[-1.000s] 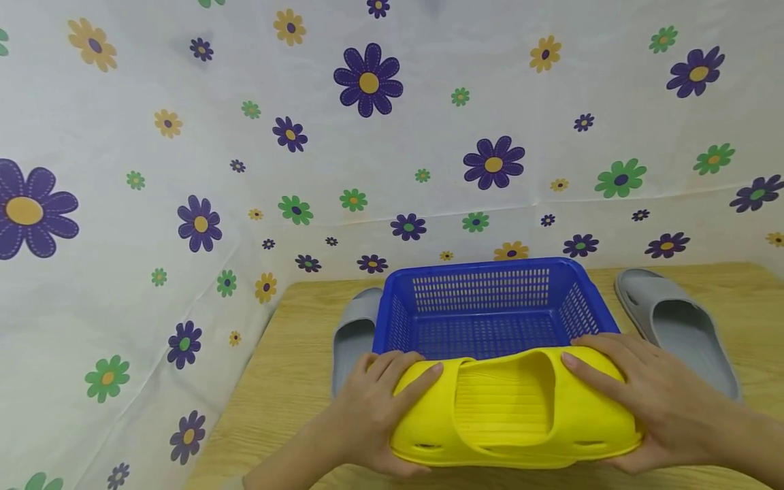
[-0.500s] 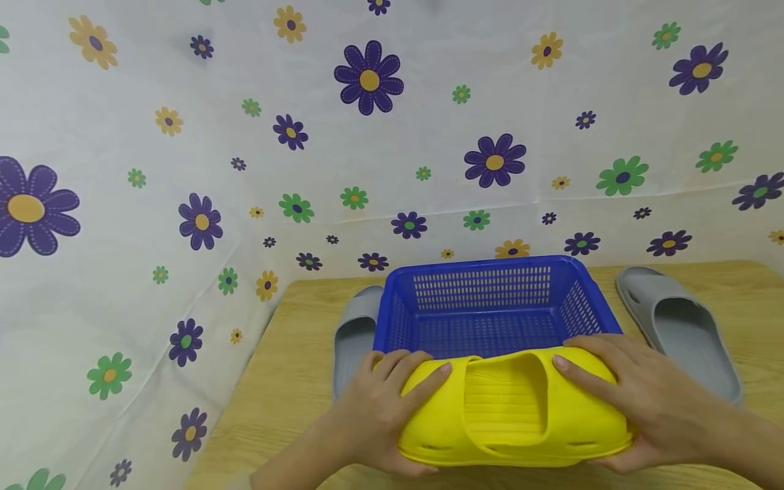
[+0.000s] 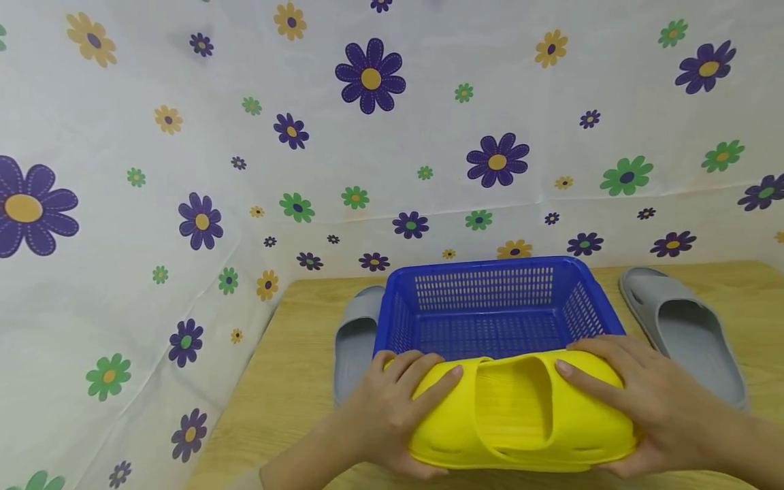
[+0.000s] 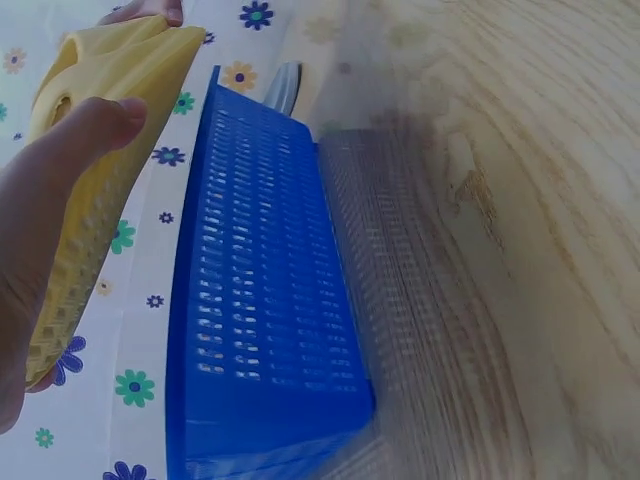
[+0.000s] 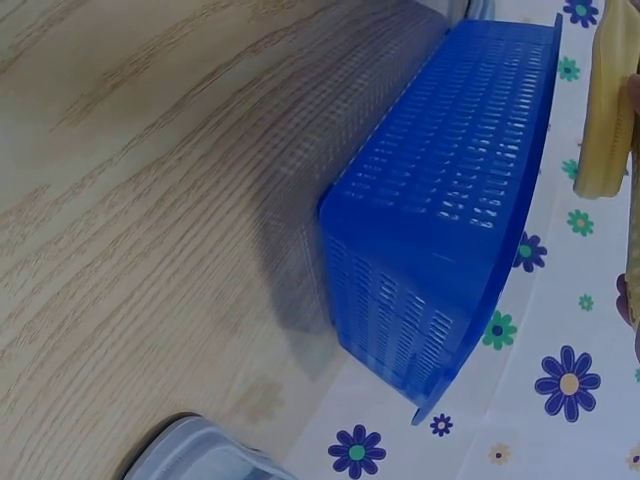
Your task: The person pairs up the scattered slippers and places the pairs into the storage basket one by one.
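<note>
I looked from far off into the blue basket [image 3: 490, 266] and saw its holey floor [image 3: 490, 332]. The yellow slippers [image 3: 517, 408] were near it, between the left hand [image 3: 398, 412] and right hand [image 3: 652, 405] — both gripped them.

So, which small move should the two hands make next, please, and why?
Probably ease the yellow footwear forward over the blue basket: the left hand and right hand grip its ends, wrist views show it raised above the basket, and the visible basket floor lies bare.
</note>
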A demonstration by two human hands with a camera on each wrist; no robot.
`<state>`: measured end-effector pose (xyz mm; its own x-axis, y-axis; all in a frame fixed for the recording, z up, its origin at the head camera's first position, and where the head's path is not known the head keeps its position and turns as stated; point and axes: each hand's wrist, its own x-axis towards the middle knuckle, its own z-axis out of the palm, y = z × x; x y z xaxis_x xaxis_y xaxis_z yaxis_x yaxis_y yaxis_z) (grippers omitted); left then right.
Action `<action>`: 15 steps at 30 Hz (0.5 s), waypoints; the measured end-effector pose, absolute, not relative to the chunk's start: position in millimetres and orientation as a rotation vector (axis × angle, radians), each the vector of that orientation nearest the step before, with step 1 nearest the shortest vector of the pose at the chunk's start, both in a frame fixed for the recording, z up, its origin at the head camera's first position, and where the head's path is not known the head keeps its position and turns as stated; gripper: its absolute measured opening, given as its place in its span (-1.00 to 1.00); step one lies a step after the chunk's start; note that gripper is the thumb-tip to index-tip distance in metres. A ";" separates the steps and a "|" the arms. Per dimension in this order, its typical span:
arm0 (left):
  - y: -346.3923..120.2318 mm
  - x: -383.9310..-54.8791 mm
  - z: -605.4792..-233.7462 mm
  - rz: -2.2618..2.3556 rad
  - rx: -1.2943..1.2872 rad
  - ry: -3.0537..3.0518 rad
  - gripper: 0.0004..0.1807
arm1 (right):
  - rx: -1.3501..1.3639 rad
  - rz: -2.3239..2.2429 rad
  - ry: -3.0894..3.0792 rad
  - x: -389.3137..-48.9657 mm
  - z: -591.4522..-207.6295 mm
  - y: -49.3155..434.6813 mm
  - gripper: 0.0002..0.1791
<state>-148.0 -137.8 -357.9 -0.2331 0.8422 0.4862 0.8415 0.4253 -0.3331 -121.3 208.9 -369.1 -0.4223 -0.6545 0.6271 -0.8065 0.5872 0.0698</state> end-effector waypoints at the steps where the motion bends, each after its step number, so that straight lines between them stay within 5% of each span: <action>1: -137.5 -147.9 -357.8 0.001 -1.418 -2.068 0.13 | 1.150 0.317 -2.206 -120.6 -368.9 208.4 -0.06; 15: -133.4 -151.1 -368.2 0.010 -1.384 -2.080 0.17 | 1.171 0.320 -2.244 -124.2 -364.2 201.5 -0.03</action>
<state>-151.1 -133.4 -368.2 -0.2474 0.8328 0.4953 0.8279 0.4472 -0.3385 -124.2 201.5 -364.2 -0.4449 -0.6695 0.5948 -0.8090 0.5853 0.0537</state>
